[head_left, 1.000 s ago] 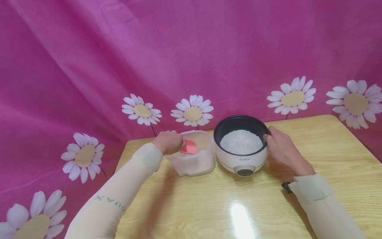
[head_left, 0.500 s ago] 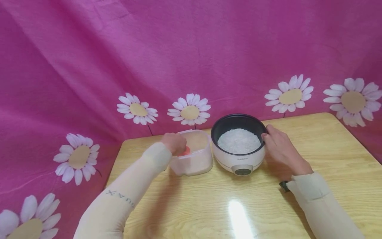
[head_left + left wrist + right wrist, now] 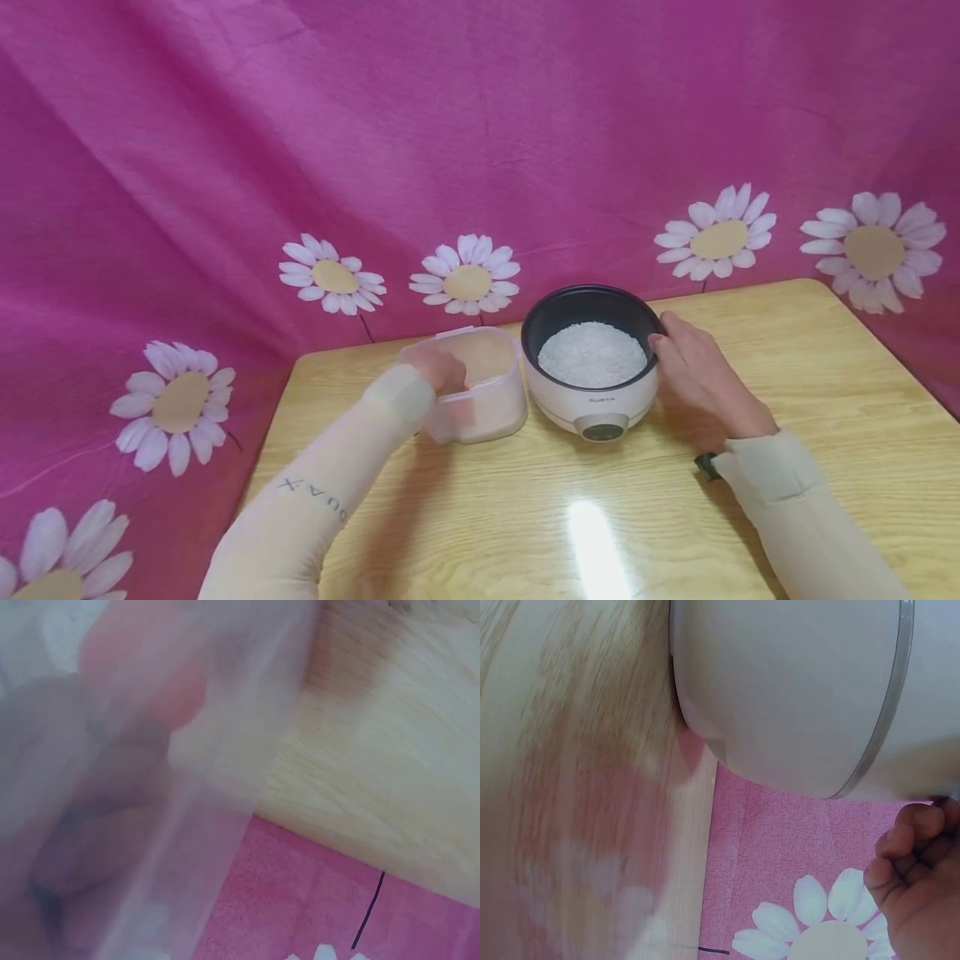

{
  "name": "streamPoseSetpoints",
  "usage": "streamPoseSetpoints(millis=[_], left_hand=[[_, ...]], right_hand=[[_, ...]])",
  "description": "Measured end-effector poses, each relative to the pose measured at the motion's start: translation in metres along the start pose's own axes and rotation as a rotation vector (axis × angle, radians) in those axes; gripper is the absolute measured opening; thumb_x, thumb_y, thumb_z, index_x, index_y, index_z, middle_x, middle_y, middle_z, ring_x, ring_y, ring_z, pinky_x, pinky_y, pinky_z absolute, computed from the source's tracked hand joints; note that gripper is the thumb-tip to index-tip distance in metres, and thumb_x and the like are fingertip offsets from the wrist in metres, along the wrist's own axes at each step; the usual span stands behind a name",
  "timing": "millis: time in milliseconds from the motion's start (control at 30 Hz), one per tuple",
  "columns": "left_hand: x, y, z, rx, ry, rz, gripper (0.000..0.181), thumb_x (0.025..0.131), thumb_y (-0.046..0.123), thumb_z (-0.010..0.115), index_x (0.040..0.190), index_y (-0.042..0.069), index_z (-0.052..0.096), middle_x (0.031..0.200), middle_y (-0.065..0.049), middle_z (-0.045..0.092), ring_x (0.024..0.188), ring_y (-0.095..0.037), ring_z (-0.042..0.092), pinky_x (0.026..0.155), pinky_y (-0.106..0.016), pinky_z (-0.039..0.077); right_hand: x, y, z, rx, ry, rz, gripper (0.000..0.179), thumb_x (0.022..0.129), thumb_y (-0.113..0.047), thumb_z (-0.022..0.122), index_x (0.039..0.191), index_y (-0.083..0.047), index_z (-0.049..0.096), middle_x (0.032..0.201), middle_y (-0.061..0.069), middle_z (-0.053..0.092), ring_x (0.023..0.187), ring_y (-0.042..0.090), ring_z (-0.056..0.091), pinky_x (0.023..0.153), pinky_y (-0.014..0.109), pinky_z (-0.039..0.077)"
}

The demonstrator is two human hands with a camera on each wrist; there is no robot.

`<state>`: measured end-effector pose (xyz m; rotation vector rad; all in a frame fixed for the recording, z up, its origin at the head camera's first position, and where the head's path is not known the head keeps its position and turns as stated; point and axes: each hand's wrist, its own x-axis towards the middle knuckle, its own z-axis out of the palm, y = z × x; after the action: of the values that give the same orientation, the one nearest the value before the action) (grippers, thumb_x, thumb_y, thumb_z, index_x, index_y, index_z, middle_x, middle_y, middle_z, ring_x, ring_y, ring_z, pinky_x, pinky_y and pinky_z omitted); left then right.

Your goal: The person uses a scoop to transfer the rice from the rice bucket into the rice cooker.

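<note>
My left hand (image 3: 438,369) is down inside a translucent plastic container (image 3: 506,407), gripping a coral-red scoop (image 3: 142,664). In the head view the scoop shows only as a reddish patch through the front wall; the left wrist view sees hand and scoop hazily through the plastic. Pale grains lie low in the container. Just to its right stands a white rice cooker (image 3: 555,402) with a black inner pot, uncovered, holding a mound of white rice (image 3: 592,356). My right hand (image 3: 699,368) holds the cooker's right rim, thumb at the edge and fingers curled.
Both vessels stand near the back edge of a wooden table (image 3: 510,517). Behind them hangs a magenta cloth (image 3: 480,150) printed with daisies. A small dark piece (image 3: 707,467) sticks out at the right sleeve's cuff.
My left hand has lowered the scoop from the container's rim down inside it, near the front wall. The right hand keeps its hold on the cooker. The head view has shifted slightly.
</note>
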<state>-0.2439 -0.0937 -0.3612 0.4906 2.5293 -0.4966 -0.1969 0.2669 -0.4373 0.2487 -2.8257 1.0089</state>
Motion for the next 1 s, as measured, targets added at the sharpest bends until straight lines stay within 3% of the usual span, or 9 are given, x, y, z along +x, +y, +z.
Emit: streamPoseSetpoints(millis=[200, 333, 633, 1000], left_hand=[[0.005, -0.001, 0.009, -0.04, 0.015, -0.047, 0.021, 0.098, 0.036, 0.059, 0.084, 0.022, 0.067, 0.081, 0.003, 0.056, 0.083, -0.017, 0.055, 0.075, -0.038, 0.048], [0.009, 0.0, 0.013, -0.008, 0.03, -0.054, 0.027, 0.1, 0.039, 0.057, 0.081, 0.023, 0.068, 0.082, 0.004, 0.059, 0.08, -0.016, 0.055, 0.071, -0.04, 0.05], [0.014, 0.004, 0.013, -0.039, 0.023, -0.106, 0.033, 0.101, 0.044, 0.055, 0.077, 0.024, 0.067, 0.084, 0.005, 0.06, 0.081, -0.017, 0.056, 0.071, -0.044, 0.052], [0.016, 0.005, 0.013, -0.042, 0.016, -0.126, 0.034, 0.1, 0.047, 0.054, 0.08, 0.026, 0.07, 0.088, 0.006, 0.065, 0.083, -0.016, 0.058, 0.074, -0.046, 0.054]], right_hand=[[-0.001, -0.001, -0.001, -0.016, -0.021, 0.02, 0.03, 0.108, -0.028, 0.03, 0.11, -0.004, 0.047, 0.091, 0.012, 0.05, 0.088, 0.027, 0.052, 0.075, 0.038, 0.044], [0.001, -0.001, 0.0, -0.009, -0.014, 0.009, 0.03, 0.108, -0.028, 0.029, 0.109, -0.004, 0.047, 0.089, 0.012, 0.048, 0.087, 0.027, 0.051, 0.074, 0.037, 0.043], [0.002, 0.0, 0.0, -0.016, -0.007, 0.0, 0.028, 0.107, -0.026, 0.031, 0.106, -0.004, 0.048, 0.088, 0.012, 0.048, 0.086, 0.028, 0.051, 0.073, 0.038, 0.041], [0.001, 0.0, 0.0, -0.002, -0.002, 0.002, 0.028, 0.108, -0.027, 0.031, 0.108, -0.004, 0.048, 0.089, 0.012, 0.05, 0.087, 0.028, 0.051, 0.072, 0.037, 0.042]])
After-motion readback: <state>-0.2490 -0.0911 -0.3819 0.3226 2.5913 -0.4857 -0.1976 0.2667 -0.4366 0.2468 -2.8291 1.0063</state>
